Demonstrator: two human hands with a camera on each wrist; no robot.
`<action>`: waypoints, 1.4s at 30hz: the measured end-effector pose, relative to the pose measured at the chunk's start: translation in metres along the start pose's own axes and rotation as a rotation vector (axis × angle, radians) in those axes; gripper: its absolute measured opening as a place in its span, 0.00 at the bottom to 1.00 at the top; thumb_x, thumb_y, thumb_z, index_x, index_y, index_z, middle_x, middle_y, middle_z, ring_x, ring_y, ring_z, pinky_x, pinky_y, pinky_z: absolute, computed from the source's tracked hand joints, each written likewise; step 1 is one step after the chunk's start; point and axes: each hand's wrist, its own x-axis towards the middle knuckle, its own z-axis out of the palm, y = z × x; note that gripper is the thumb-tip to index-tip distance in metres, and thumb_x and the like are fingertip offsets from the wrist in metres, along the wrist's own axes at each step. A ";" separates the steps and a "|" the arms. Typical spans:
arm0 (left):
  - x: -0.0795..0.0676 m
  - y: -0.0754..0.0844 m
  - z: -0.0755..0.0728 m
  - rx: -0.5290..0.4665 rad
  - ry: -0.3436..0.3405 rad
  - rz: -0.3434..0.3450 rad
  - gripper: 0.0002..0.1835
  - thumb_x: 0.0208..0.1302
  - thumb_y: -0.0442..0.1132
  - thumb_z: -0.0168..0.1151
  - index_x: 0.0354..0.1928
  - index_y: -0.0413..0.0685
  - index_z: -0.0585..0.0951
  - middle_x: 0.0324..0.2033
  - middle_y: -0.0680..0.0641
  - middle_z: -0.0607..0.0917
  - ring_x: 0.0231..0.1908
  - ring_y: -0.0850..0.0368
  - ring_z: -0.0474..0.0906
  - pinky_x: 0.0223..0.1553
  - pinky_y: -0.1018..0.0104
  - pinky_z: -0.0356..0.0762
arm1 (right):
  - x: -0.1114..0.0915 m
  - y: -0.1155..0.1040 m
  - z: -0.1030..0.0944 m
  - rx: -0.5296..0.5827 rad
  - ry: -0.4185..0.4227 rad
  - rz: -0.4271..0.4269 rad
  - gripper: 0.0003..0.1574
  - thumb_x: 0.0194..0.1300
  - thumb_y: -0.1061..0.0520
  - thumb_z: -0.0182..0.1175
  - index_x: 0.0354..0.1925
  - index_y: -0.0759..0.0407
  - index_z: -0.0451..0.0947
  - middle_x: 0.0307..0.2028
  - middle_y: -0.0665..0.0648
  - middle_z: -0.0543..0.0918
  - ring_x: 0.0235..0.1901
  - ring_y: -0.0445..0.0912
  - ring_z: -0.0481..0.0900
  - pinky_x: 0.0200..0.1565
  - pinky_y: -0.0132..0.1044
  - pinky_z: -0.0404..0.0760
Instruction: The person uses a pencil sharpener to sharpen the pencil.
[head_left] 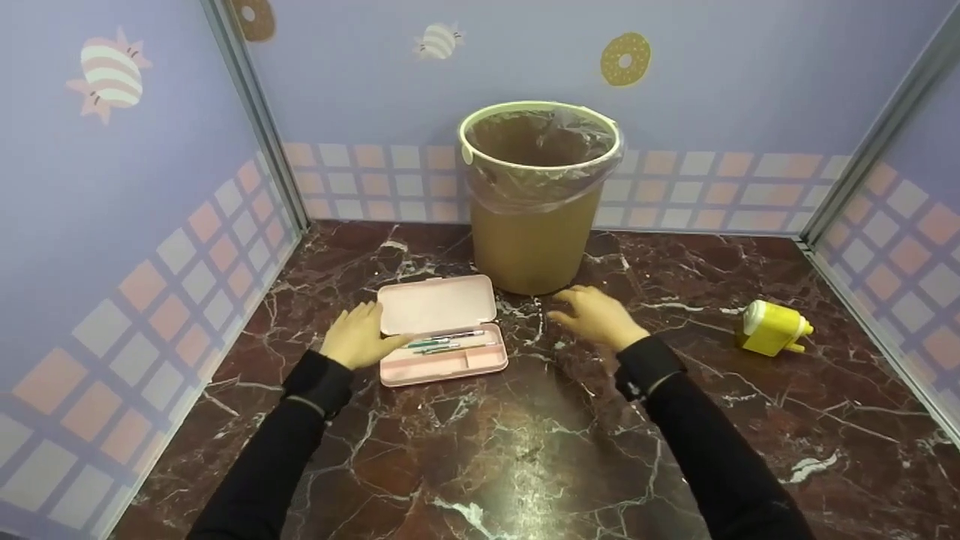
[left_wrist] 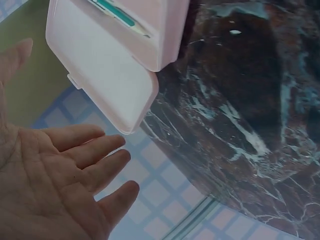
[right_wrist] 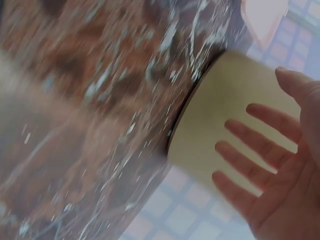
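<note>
Two bare hands in black sleeves reach over a dark red marbled table (head_left: 480, 450), with an open pink pencil case (head_left: 439, 309) just to the right of the left hand (head_left: 354, 337). The left hand is empty, its fingers extended and slightly spread; from above, the thumb overlaps the case, but the left wrist view shows no grip on it. The right hand (head_left: 596, 319) is empty too, fingers loosely spread, with a tan bin (head_left: 529, 244) lined with a clear bag (head_left: 540, 201) just beyond it; whether its fingertips touch the bin cannot be told. The lid lies folded back beyond the left thumb, and the compartmented tray (head_left: 424, 370), nearer the person, holds several slim pens (head_left: 450, 345). The case looks like thin, stiff plastic: probably light, smooth enough to slide when nudged, and likely to crack at the hinge if the lid is forced. The loose pens would probably roll if it tipped. The soundest hold seems to be the tray's short side walls, one beside the left thumb, the other facing the right hand, rather than the swinging lid. A yellow bottle (head_left: 772, 328) lies well to the right of the right hand.
</note>
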 end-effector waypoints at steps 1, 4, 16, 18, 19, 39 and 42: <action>-0.002 0.000 0.001 -0.009 -0.006 0.007 0.47 0.71 0.61 0.57 0.71 0.22 0.62 0.70 0.22 0.68 0.73 0.27 0.63 0.76 0.34 0.57 | 0.002 -0.004 0.002 0.007 0.002 -0.028 0.28 0.73 0.46 0.60 0.60 0.63 0.80 0.58 0.68 0.84 0.60 0.64 0.81 0.64 0.59 0.77; -0.006 0.000 0.004 -0.034 -0.031 0.020 0.50 0.68 0.62 0.61 0.70 0.20 0.63 0.68 0.21 0.70 0.71 0.26 0.66 0.74 0.36 0.62 | 0.007 -0.014 0.010 0.027 0.000 -0.118 0.22 0.71 0.51 0.62 0.54 0.65 0.83 0.51 0.66 0.88 0.52 0.62 0.86 0.60 0.57 0.80; -0.011 -0.002 0.027 -0.065 -0.051 0.030 0.46 0.54 0.57 0.74 0.62 0.24 0.73 0.54 0.26 0.82 0.56 0.30 0.80 0.58 0.37 0.79 | 0.032 -0.051 0.041 0.035 -0.007 -0.278 0.10 0.67 0.60 0.66 0.44 0.62 0.89 0.42 0.59 0.92 0.43 0.55 0.90 0.53 0.53 0.84; -0.011 -0.003 0.029 -0.059 -0.043 0.023 0.45 0.52 0.56 0.75 0.60 0.26 0.75 0.53 0.27 0.83 0.55 0.31 0.81 0.56 0.37 0.80 | 0.036 -0.056 0.045 0.038 -0.003 -0.279 0.09 0.66 0.61 0.67 0.43 0.62 0.89 0.41 0.59 0.92 0.42 0.55 0.90 0.51 0.52 0.85; -0.010 -0.004 0.031 -0.054 -0.037 0.020 0.44 0.51 0.56 0.75 0.60 0.26 0.75 0.52 0.27 0.84 0.54 0.31 0.81 0.56 0.37 0.80 | 0.037 -0.059 0.047 0.036 -0.001 -0.281 0.09 0.65 0.61 0.67 0.43 0.62 0.89 0.41 0.59 0.93 0.42 0.54 0.91 0.50 0.52 0.86; -0.005 -0.013 0.043 -0.051 0.013 0.039 0.39 0.50 0.56 0.74 0.54 0.28 0.80 0.45 0.29 0.85 0.45 0.34 0.83 0.49 0.39 0.82 | 0.053 -0.084 0.065 -0.113 -0.046 -0.312 0.04 0.61 0.60 0.70 0.33 0.61 0.89 0.34 0.59 0.92 0.36 0.58 0.89 0.43 0.51 0.86; -0.006 -0.012 0.042 -0.060 0.000 0.035 0.41 0.52 0.57 0.74 0.56 0.28 0.79 0.46 0.29 0.84 0.46 0.34 0.83 0.50 0.39 0.82 | 0.054 -0.087 0.065 -0.141 -0.051 -0.309 0.03 0.60 0.61 0.71 0.31 0.61 0.88 0.34 0.59 0.91 0.36 0.58 0.88 0.41 0.51 0.86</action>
